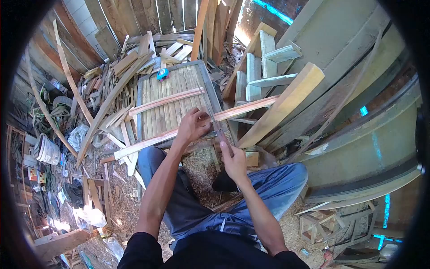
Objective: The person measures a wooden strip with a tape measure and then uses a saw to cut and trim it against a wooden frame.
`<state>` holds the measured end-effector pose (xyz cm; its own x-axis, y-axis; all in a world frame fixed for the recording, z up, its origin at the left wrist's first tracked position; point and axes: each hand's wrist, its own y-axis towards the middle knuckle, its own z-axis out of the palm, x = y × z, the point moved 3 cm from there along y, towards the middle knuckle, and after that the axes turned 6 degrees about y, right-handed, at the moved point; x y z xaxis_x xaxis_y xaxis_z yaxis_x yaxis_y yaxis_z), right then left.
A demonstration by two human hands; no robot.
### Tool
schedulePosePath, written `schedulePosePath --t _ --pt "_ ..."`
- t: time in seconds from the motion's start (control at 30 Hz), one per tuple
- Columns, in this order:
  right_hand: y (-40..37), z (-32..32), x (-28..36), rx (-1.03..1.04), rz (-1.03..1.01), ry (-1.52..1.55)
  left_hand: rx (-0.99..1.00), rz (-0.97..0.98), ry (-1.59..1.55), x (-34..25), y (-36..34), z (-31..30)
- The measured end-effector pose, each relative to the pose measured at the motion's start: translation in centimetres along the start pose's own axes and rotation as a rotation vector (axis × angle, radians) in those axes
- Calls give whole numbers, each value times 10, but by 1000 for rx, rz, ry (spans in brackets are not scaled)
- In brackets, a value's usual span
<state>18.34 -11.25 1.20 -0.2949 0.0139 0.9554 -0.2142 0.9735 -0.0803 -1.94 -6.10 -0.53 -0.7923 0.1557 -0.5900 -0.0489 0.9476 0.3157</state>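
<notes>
A long pale wooden strip (154, 142) runs across in front of my knees, its right part lying towards a thick beam. My left hand (195, 125) is closed on the middle of this strip, fingers bent over it. In my right hand (234, 162) is the brown handle of a handsaw (219, 130), gripped with the thumb along it. Its thin blade, seen nearly edge-on, points away from me and crosses the strip just right of my left hand. Under the strip lies a framed slatted panel (179, 80). A shorter strip (168, 101) rests across the panel.
A blue tape measure (162, 74) sits on the panel's far part. The thick beam (286, 103) slants up at right, beside a pale stepped wooden piece (268, 58). Scrap wood (130, 62) is heaped at back left. A white bucket (47, 150) stands at left; sawdust covers the ground.
</notes>
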Motion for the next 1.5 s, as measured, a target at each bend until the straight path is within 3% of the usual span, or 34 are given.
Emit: schedulePosePath --t 0.1,0.2,0.3,0.47,0.8,0.97,1.07,1.13,1.23,1.4,1.5 --pt "3 15 28 -35 -100 -30 37 11 37 13 4 -5" --pt "13 26 33 8 -59 -54 41 -57 12 31 10 -8" --pt "8 28 7 24 -95 -35 6 -55 11 30 2 -9" --pt "-21 -6 -27 -1 65 179 32 13 -57 5 4 5" --pt "-24 -12 -23 -15 107 147 -21 128 126 -5 -11 7" --pt "-25 -3 -17 14 115 162 -117 50 240 -13 -17 11" --pt "-9 -2 -16 -18 110 123 -262 -151 304 -13 -14 22" --pt "11 3 -23 -42 4 -35 -271 -166 279 -15 -13 25" --pt "1 0 -25 -22 -16 12 -287 -196 257 -14 -15 28" --pt "-101 -48 -31 7 113 77 -344 -281 267 -15 -9 25" --pt "-95 -47 -27 -23 161 89 -352 -279 285 -15 -9 27"
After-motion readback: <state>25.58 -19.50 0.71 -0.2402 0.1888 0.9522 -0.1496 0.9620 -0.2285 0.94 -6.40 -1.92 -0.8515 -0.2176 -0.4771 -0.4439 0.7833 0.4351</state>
